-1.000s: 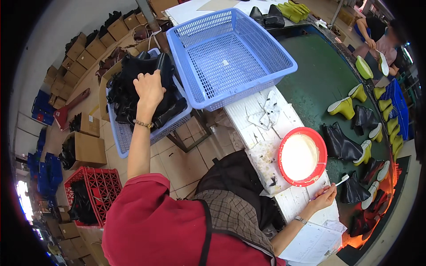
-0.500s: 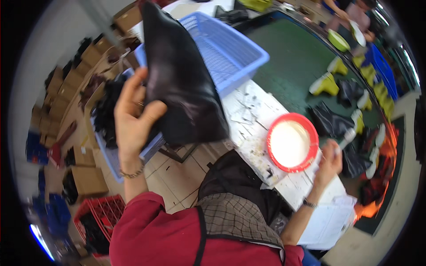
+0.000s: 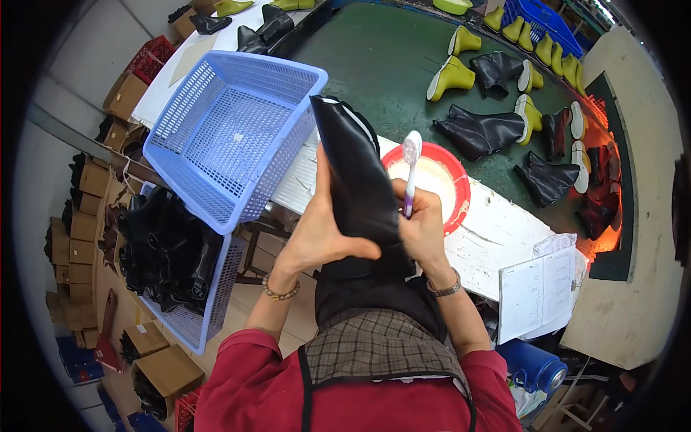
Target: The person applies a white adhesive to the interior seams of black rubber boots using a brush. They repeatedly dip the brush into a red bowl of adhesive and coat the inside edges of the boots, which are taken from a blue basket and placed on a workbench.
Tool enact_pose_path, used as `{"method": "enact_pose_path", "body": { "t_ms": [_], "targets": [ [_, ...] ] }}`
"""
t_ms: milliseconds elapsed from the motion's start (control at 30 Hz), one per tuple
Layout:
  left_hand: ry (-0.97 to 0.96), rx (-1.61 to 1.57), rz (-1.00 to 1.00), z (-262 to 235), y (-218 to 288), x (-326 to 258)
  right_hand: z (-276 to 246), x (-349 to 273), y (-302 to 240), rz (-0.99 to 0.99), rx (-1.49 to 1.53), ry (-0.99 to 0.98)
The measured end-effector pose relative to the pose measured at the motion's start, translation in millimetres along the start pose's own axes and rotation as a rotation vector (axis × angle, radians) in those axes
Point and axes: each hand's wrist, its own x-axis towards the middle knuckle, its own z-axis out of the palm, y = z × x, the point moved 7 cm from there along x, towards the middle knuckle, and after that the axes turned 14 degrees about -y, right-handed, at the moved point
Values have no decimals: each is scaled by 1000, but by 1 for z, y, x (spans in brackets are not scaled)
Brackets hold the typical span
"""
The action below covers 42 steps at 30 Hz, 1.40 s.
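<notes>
Right in the thick of it: holding up a tall, glossy black leather boot (image 3: pixel 354 176) between both hands, in front of the lap and close to the edge of the white-painted tabletop (image 3: pixel 497 216). Bracing one side with the bare left hand (image 3: pixel 317 234), with the thumb spread wide from the fingers, partly lost to view behind the leather. Pinching a slim white-and-purple brush (image 3: pixel 412 164), head up, in the bare right hand (image 3: pixel 423 227), and meeting the boot's other side with that same hand. Holding the bristles clear of the leather at this instant!

As for progress: probably only at the start with this boot, judging by the brush and the round red bowl (image 3: pixel 461 189) of cream-white paste just behind. Seeing no plain smear on the dark outer face; unable to tell lining from paste in the white along the upper edge. Farther off, spotting several loose black leather boots (image 3: pixel 482 133) among yellow-green boot-shaped pieces (image 3: pixel 452 78) on the dark green surface (image 3: pixel 374 43), perhaps dealt with already, though impossible to confirm. And over to the left, finding plenty left, apparently: a deep heap of black leather pieces (image 3: pixel 169 252) filling the lower light-blue plastic basket (image 3: pixel 216 309).
</notes>
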Motion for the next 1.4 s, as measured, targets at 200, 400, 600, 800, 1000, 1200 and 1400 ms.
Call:
{"method": "enact_pose_path", "body": {
  "t_ms": [200, 400, 600, 800, 1000, 1200, 1400],
  "targets": [
    [232, -209, 46, 4, 4, 13, 14, -14, -14, -153, -56, 141],
    [332, -204, -76, -17, 0, 9, -39, -31, 3, 353, -27, 107],
    [358, 59, -142, -23, -8, 14, -107, -40, -18, 134, -1142, 300],
    [62, -104, -385, -14, -23, 23, -120, -43, -10, 262, -1413, 57],
    [-185, -397, -606, 2, -49, 20, -127, -43, -48, -71, -981, 122],
    [-325, -552, -610, 20, -43, 25, -101, -23, -76, -291, -973, 17],
    [-60, -482, -423, -13, -25, 34, -99, -40, -67, -255, -967, 134]
  ]
}}
